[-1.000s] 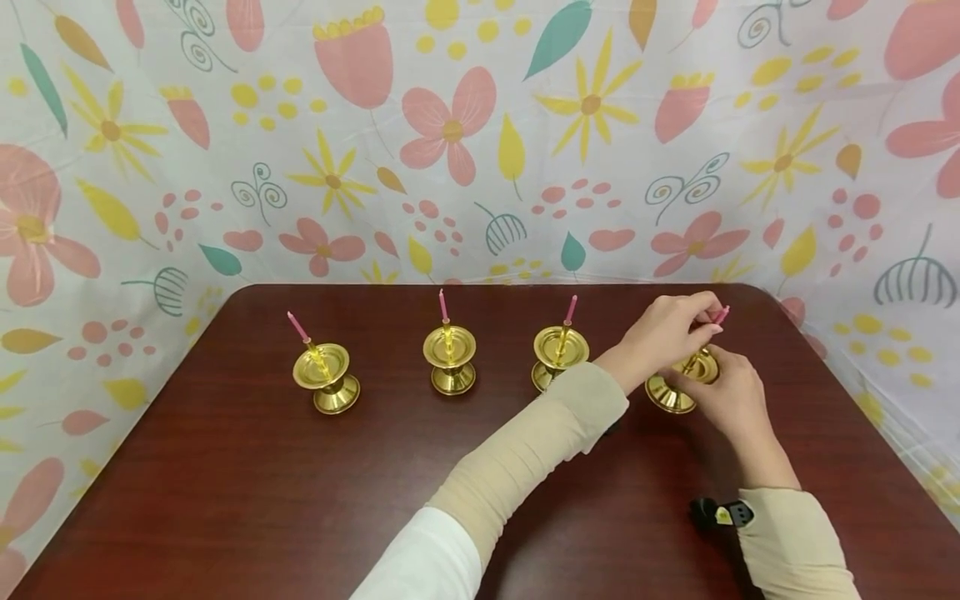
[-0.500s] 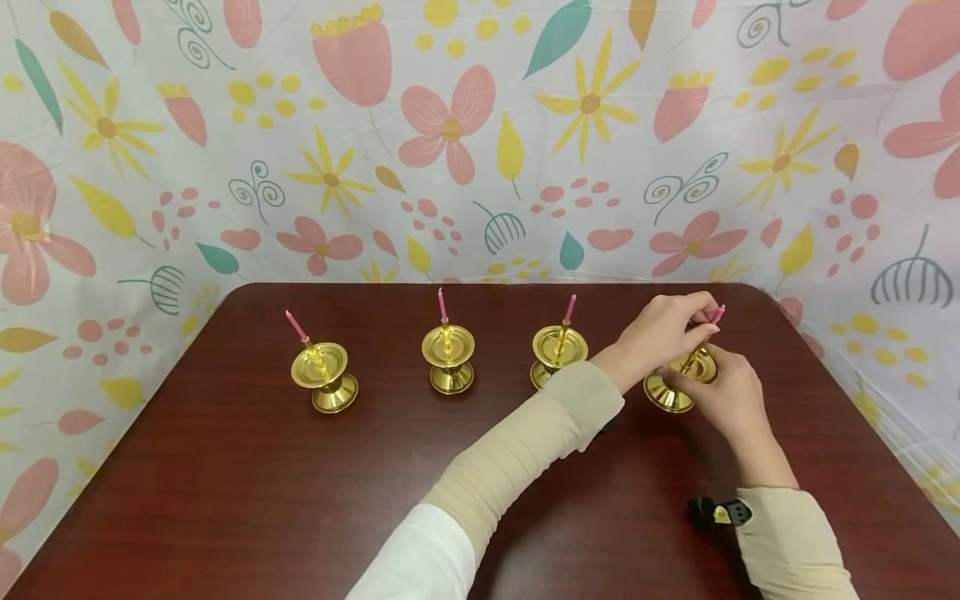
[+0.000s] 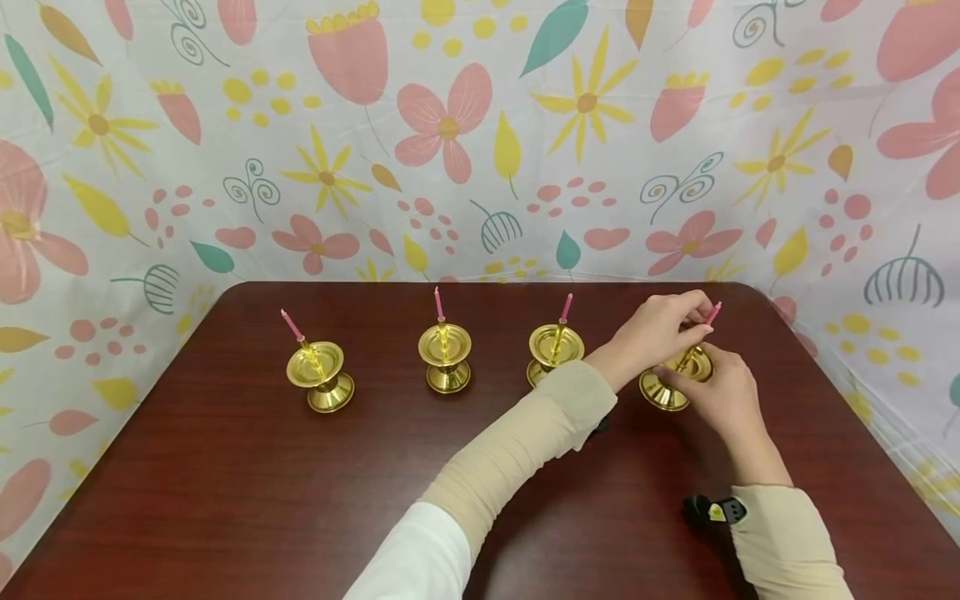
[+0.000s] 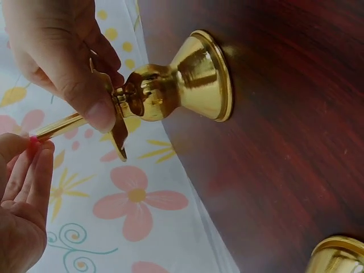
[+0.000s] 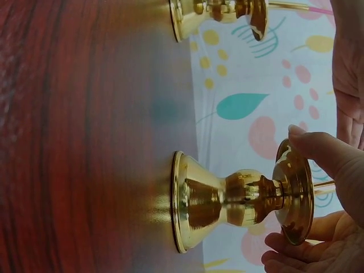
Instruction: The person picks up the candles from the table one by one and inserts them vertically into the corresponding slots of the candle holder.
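Note:
At the right of the table stands a brass candle holder [image 3: 666, 393] with a thin tube rising from its dish. My left hand [image 3: 660, 331] pinches a pink candle [image 3: 714, 312] low down, where it meets the top of that tube; the left wrist view shows a small pink bit [image 4: 34, 139] between the fingertips. My right hand [image 3: 727, 396] grips the holder's dish by the rim, thumb on one side and fingers on the other, as the dish [image 5: 294, 196] in the right wrist view shows. The hands hide part of the dish and tube.
Three more brass holders, left [image 3: 322, 377], middle [image 3: 447, 358] and right of middle [image 3: 557, 343], stand in a row, each bearing a pink candle. The leftmost candle leans. My left forearm crosses in front of the third. A flowered cloth [image 3: 450, 208] hangs behind the dark table [image 3: 300, 500].
The whole head view has shifted slightly, so everything sits a little further left. Both hands keep their hold on the candle and the dish.

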